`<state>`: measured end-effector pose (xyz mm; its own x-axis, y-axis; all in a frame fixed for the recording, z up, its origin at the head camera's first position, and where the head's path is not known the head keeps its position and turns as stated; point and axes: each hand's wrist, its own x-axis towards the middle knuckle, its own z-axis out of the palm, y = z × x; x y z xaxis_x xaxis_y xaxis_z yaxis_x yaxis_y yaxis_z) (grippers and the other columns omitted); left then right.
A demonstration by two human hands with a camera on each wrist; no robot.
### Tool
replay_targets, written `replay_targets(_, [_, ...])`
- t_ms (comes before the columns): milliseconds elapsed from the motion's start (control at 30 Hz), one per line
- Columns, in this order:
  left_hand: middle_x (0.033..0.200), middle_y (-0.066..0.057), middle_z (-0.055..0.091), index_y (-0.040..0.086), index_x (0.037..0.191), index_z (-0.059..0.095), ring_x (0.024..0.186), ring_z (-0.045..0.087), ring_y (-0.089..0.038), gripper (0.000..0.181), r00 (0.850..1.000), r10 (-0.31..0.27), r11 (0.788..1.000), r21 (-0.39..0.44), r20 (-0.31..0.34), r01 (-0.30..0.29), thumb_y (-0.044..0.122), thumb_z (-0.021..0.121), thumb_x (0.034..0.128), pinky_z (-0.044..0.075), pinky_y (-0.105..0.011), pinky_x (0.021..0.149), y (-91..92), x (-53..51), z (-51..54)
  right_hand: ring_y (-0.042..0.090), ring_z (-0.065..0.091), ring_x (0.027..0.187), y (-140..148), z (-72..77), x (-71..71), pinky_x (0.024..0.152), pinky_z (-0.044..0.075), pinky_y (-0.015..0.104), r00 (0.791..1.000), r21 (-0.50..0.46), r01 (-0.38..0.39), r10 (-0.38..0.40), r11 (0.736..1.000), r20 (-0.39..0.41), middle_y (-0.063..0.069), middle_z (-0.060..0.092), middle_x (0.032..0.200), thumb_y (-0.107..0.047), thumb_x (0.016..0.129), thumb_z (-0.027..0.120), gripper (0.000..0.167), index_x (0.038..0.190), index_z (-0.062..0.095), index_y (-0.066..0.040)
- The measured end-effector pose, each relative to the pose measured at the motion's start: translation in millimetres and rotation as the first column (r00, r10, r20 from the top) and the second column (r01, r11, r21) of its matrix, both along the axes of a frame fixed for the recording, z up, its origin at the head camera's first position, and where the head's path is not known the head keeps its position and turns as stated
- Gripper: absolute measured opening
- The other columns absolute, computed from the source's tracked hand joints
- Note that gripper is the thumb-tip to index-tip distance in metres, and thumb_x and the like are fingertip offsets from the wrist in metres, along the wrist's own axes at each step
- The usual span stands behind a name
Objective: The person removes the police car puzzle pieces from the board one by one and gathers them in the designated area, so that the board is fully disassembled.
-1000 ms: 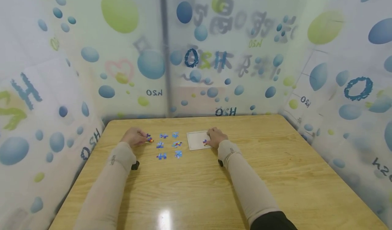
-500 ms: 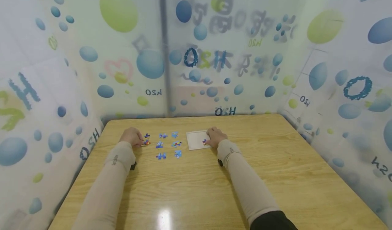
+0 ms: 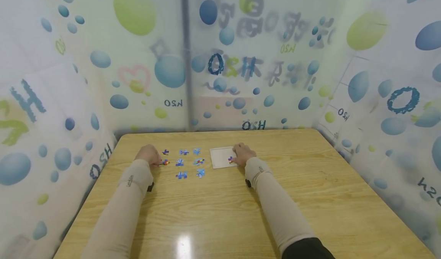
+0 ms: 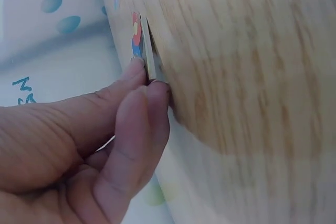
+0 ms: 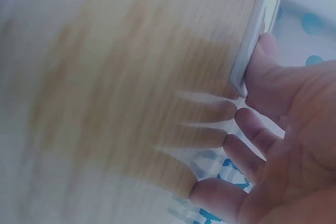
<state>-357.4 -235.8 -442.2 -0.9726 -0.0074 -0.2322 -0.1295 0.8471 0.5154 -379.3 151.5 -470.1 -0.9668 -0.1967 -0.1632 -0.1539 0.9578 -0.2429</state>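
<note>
My left hand (image 3: 149, 154) pinches a small colourful jigsaw piece (image 4: 137, 33) between thumb and fingertips at the table's left. The piece is tilted on edge in the left wrist view, close to the tabletop. My right hand (image 3: 244, 154) rests at the right side of a shallow white puzzle tray (image 3: 219, 158). Its thumb touches the tray, while other fingertips touch the wood in the right wrist view. One jigsaw piece (image 3: 230, 159) lies in the tray beside that thumb. The tray's right edge is partly hidden by the hand.
Several loose blue jigsaw pieces (image 3: 180, 162) lie spread between the left hand and the tray. A single dark blue piece (image 3: 165, 151) lies just beyond the left fingers. Patterned curtains (image 3: 220, 113) stand close around the wooden table (image 3: 213, 217).
My left hand has moved slightly left and down with the piece, away from the dark blue piece, which now shows whole. The right hand and the tray have stayed in place.
</note>
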Motion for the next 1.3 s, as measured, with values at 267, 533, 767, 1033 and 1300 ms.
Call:
replay_targets(267, [0.065,-0.008,0.066,-0.005,0.08,0.07,0.05,0.058,-0.011,0.015,0.999,-0.021,0.992,-0.123,-0.032,0.016,0.007,0.078,0.0864,0.049,-0.021,0.05,5.0,3.5,0.5,0.031,0.042,0.139,0.3,2.7,3.0,0.11,0.042,0.053,1.0,-0.012,-0.01,0.01,1.0,-0.005,0.011,0.043,0.151,-0.031,0.101,0.064,0.05,0.145,0.05,-0.012])
replay_targets(533, [0.079,-0.012,0.068,-0.004,0.082,0.071,0.062,0.058,-0.019,0.017,0.998,-0.014,0.986,-0.165,-0.059,0.004,0.01,0.079,0.0857,0.049,-0.027,0.053,1.5,6.7,-2.6,0.031,0.041,0.14,-2.3,-1.5,-0.4,0.11,0.041,0.054,1.0,-0.013,-0.012,0.012,1.0,0.003,0.011,0.042,0.153,-0.032,0.1,0.066,0.052,0.146,0.05,-0.011])
replay_targets(767, [0.104,-0.013,0.072,0.002,0.105,0.071,0.083,0.065,-0.025,0.027,0.987,-0.069,0.988,-0.147,-0.147,0.048,0.022,0.079,0.0888,0.056,-0.042,0.072,22.5,14.3,12.7,0.032,0.041,0.14,1.7,-2.0,-0.8,0.111,0.04,0.056,1.0,-0.018,-0.024,0.024,1.0,-0.002,0.012,0.041,0.153,-0.033,0.101,0.065,0.052,0.146,0.049,-0.011])
replay_targets(1033, [0.116,-0.011,0.071,0.007,0.109,0.07,0.096,0.066,-0.028,0.026,0.951,-0.225,0.972,-0.11,-0.21,0.205,0.023,0.078,0.09,0.056,-0.045,0.081,98.6,17.4,20.7,0.033,0.042,0.139,4.0,1.8,2.3,0.109,0.042,0.055,1.0,0.006,-0.023,0.023,1.0,0.001,0.013,0.042,0.152,-0.034,0.1,0.065,0.053,0.146,0.05,-0.011])
replay_targets(1300, [0.118,-0.006,0.071,0.009,0.114,0.072,0.107,0.066,-0.027,0.032,0.93,-0.328,0.938,-0.175,-0.167,0.299,0.028,0.08,0.0889,0.056,-0.044,0.092,174.1,5.3,5.0,0.031,0.043,0.137,2.2,-1.9,-2.1,0.109,0.043,0.054,0.999,-0.002,-0.033,0.033,0.999,-0.011,0.012,0.044,0.149,-0.037,0.099,0.067,0.055,0.144,0.05,-0.011])
